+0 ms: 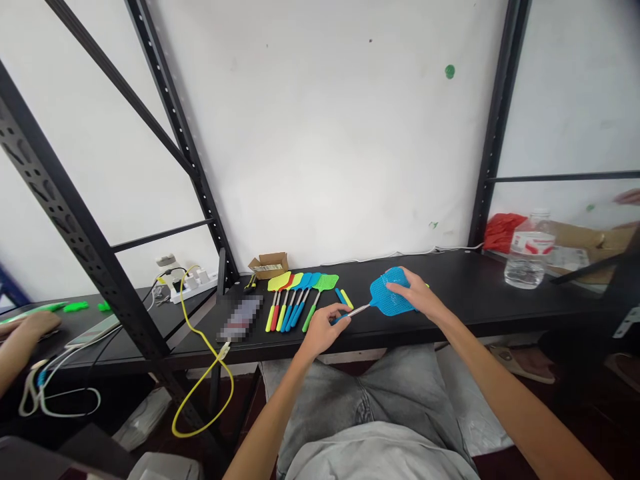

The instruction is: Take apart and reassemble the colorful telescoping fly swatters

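Observation:
A blue fly swatter [393, 299] with a mesh head and a metal shaft is held between my two hands above the front of the black table. My left hand [325, 325] is closed round its blue handle. My right hand [414, 292] grips the mesh head, thumb on top and the other fingers behind. Left of it lies a row of several fly swatters [295, 303] in yellow, red, blue and green, heads toward the wall. Between that row and my hands are a blue handle piece [340, 296] and a yellow handle piece [347, 299]. Something yellow peeks out behind my right hand.
A phone [241, 319] on a yellow cable [200, 331] and a small cardboard box [270, 265] are at the left. A water bottle [531, 250] and a red bag [503, 232] stand right. Black posts [177, 127] frame the table [450, 280]. Another person's hand [35, 325] is far left.

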{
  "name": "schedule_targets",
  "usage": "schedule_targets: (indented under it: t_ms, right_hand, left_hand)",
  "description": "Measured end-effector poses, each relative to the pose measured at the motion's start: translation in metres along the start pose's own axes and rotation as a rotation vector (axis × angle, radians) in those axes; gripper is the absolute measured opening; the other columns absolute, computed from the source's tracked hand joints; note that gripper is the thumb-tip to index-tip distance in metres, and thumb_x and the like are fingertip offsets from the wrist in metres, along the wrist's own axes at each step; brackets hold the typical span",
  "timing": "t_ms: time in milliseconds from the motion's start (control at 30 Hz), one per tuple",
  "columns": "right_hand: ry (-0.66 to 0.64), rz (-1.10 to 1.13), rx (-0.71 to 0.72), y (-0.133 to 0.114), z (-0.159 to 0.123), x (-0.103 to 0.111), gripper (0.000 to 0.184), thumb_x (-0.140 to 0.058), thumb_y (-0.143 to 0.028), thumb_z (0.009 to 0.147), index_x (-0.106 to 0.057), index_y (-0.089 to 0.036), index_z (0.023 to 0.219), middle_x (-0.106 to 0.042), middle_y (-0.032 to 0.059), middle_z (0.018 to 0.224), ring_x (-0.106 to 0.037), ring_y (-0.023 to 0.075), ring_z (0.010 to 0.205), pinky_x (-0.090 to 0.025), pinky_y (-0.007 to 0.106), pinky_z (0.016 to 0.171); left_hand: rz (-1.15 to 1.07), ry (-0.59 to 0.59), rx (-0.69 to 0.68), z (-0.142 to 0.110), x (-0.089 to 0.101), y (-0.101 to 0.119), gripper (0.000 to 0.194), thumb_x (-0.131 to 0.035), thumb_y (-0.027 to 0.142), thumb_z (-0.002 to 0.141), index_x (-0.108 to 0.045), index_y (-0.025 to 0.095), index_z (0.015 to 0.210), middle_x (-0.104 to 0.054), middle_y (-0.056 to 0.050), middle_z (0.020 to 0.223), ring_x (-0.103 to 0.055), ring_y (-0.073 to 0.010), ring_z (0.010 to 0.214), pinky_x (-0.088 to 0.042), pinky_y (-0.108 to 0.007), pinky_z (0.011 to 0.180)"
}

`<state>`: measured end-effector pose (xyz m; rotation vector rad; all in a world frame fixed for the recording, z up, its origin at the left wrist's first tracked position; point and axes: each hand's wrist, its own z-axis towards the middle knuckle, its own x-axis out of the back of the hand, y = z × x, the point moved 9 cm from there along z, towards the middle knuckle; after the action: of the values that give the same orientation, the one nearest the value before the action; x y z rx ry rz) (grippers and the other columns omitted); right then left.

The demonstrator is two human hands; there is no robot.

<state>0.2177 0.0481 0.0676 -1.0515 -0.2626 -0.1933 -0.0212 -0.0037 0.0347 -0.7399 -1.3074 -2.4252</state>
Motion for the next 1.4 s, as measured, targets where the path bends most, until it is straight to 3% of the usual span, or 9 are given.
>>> schedule_targets:
  t_ms: [167,267,367,600,867,1067,1200,1300,1400]
  right_hand:
    - [-0.009,0.112,-0.169,0.010,0.001,0.003,0.053,-0.064,-0.045,0.082,-0.050,-0.022,0.127,-0.073,0.0092,0.097,-0.066,0.0195,0.067,-0.053,0.029,0.054]
    - [-0.007,0.131,-0.206,0.011,0.000,0.003,0.051,-0.064,-0.044,0.081,-0.051,-0.022,0.125,-0.074,0.0087,0.095,-0.064,0.0172,0.062,-0.052,0.027,0.050]
    - [-0.032,0.142,-0.216,0.016,-0.001,-0.001,0.048,-0.065,-0.043,0.080,-0.053,-0.022,0.122,-0.074,0.0082,0.094,-0.063,0.0154,0.060,-0.051,0.026,0.049]
    - [-0.072,0.154,-0.179,0.023,0.001,-0.010,0.046,-0.066,-0.044,0.081,-0.055,-0.021,0.119,-0.073,0.0081,0.092,-0.063,0.0152,0.058,-0.051,0.027,0.049]
    - [-0.124,0.045,-0.149,0.020,-0.002,-0.026,0.034,-0.061,-0.039,0.082,-0.062,-0.022,0.111,-0.073,0.0064,0.089,-0.062,0.0140,0.057,-0.048,0.025,0.048]
    - [-0.153,-0.294,0.087,0.010,-0.005,-0.047,0.024,-0.056,-0.036,0.085,-0.068,-0.024,0.102,-0.072,0.0042,0.089,-0.066,0.0203,0.072,-0.051,0.035,0.069]
    - [0.023,-0.592,0.170,0.008,-0.005,-0.033,0.021,-0.055,-0.029,0.086,-0.071,-0.024,0.098,-0.072,0.0089,0.099,-0.064,0.0284,0.095,-0.048,0.041,0.084]
    - [0.137,-0.778,0.125,0.016,-0.005,-0.013,0.021,-0.056,-0.028,0.085,-0.072,-0.023,0.097,-0.070,0.0126,0.102,-0.062,0.0313,0.098,-0.047,0.040,0.079]
    - [0.113,-0.896,0.023,0.029,-0.005,-0.003,0.020,-0.058,-0.032,0.085,-0.073,-0.023,0.096,-0.071,0.0127,0.098,-0.065,0.0298,0.092,-0.046,0.035,0.071]
  left_hand:
    - [-0.001,0.110,0.009,0.003,0.023,-0.001,0.031,-0.048,0.029,0.093,-0.059,0.020,0.120,-0.062,-0.002,0.081,-0.061,-0.0167,0.077,-0.046,-0.027,0.073]
    - [0.246,0.258,0.057,0.001,0.047,-0.006,0.038,-0.041,0.014,0.090,-0.057,0.022,0.125,-0.063,-0.007,0.102,-0.062,-0.0203,0.093,-0.047,-0.031,0.082]
    - [0.553,0.272,0.119,-0.002,0.054,-0.012,0.051,-0.038,0.003,0.084,-0.059,0.017,0.128,-0.059,-0.014,0.116,-0.059,-0.0250,0.102,-0.046,-0.036,0.088]
    - [0.862,0.152,0.134,-0.005,0.028,-0.016,0.037,-0.047,0.017,0.088,-0.066,0.016,0.120,-0.060,-0.016,0.111,-0.052,-0.0317,0.110,-0.043,-0.042,0.091]
    - [0.825,0.085,0.002,-0.006,0.006,-0.004,0.032,-0.049,0.028,0.093,-0.067,0.020,0.119,-0.059,-0.014,0.130,-0.050,-0.0346,0.118,-0.039,-0.048,0.095]
    - [0.739,-0.023,-0.160,-0.010,-0.022,0.012,0.042,-0.041,0.037,0.098,-0.055,0.027,0.136,-0.048,-0.009,0.147,-0.041,-0.0326,0.135,-0.031,-0.050,0.109]
    - [0.704,-0.094,-0.180,-0.011,-0.031,0.013,0.046,-0.034,0.035,0.100,-0.048,0.029,0.143,-0.043,-0.007,0.152,-0.034,-0.0316,0.141,-0.026,-0.051,0.113]
    - [0.708,-0.137,-0.166,-0.011,-0.033,0.011,0.046,-0.032,0.035,0.101,-0.047,0.027,0.144,-0.044,-0.007,0.151,-0.034,-0.0316,0.141,-0.029,-0.049,0.112]
    - [0.739,-0.104,-0.168,-0.010,-0.030,0.013,0.045,-0.033,0.035,0.100,-0.050,0.025,0.140,-0.047,-0.010,0.145,-0.044,-0.0311,0.132,-0.038,-0.045,0.104]
